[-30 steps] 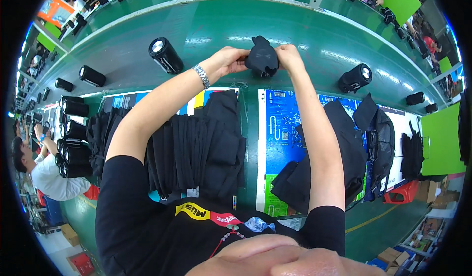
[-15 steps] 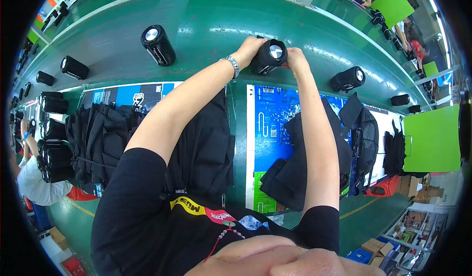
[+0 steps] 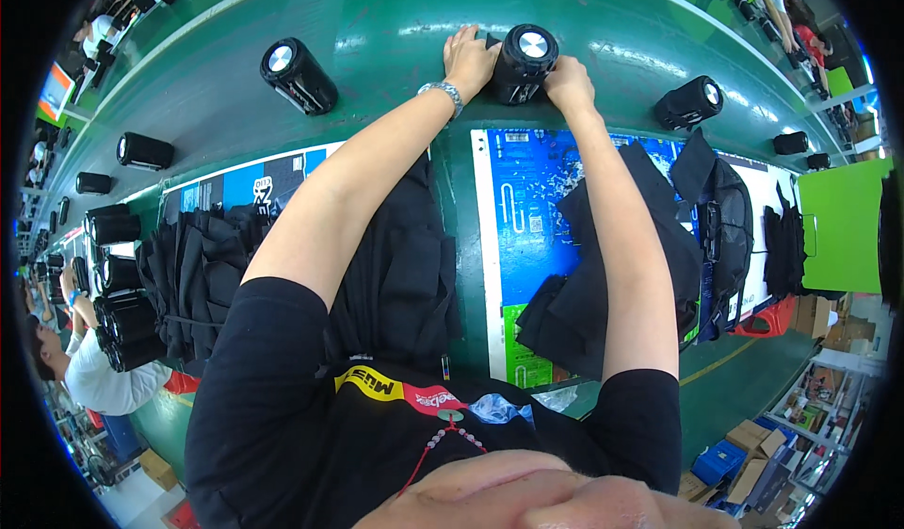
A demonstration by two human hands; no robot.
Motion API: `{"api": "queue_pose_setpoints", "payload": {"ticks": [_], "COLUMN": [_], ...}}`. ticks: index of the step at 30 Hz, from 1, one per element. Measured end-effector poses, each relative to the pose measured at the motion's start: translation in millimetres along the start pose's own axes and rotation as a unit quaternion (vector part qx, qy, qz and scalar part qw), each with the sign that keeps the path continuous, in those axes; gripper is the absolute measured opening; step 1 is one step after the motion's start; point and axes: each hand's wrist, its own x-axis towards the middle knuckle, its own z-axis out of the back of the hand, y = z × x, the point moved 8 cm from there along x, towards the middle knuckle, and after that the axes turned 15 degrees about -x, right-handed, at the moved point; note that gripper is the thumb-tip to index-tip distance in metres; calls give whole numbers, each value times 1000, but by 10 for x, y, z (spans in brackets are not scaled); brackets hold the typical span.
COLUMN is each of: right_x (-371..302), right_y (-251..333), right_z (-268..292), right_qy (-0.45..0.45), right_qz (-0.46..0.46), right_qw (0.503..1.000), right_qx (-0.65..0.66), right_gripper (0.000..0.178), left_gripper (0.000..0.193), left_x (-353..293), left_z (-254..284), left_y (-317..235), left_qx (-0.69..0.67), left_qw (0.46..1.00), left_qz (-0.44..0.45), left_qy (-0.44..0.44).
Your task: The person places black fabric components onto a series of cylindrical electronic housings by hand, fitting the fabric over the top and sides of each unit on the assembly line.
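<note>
Standing near-upright on a broad, glossy green work surface [image 3: 377, 67], a black cylinder [image 3: 517, 75] rises between bare left hand [image 3: 469, 62] and curled right hand [image 3: 570, 84], both close alongside, silver disc [image 3: 533, 45] uppermost; whether either grips it, onlookers cannot tell.

Fingertips of the right hand [image 3: 571, 85] out of sight against the black cylinder [image 3: 521, 69]

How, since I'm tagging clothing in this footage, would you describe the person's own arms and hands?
Short black sleeves leave both forearms bare. The left hand and right hand are gloveless. A silver linked metal band circles the left wrist, perhaps a watch; the right wrist has nothing on it.
</note>
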Motion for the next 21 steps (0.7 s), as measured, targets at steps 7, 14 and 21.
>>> {"api": "queue_pose_setpoints", "payload": {"ticks": [7,14,21], "right_x": [1,-478,-468], "right_y": [-367,-240,261], "right_z": [18,347,241], "right_qy": [-10,-150,16], "right_qz": [-24,-156,7], "right_qw": [1000,936,650], "right_qx": [4,278,760], "right_gripper": [21,63,54], "left_gripper": [64,52,49], "left_x": [60,62,-301], "left_z": [461,722,633], "left_y": [-1167,-770,-837], "left_qx": [-264,-449,-525], "left_qw": [961,878,831], "left_qz": [-56,160,169], "left_qy": [66,47,74]}}
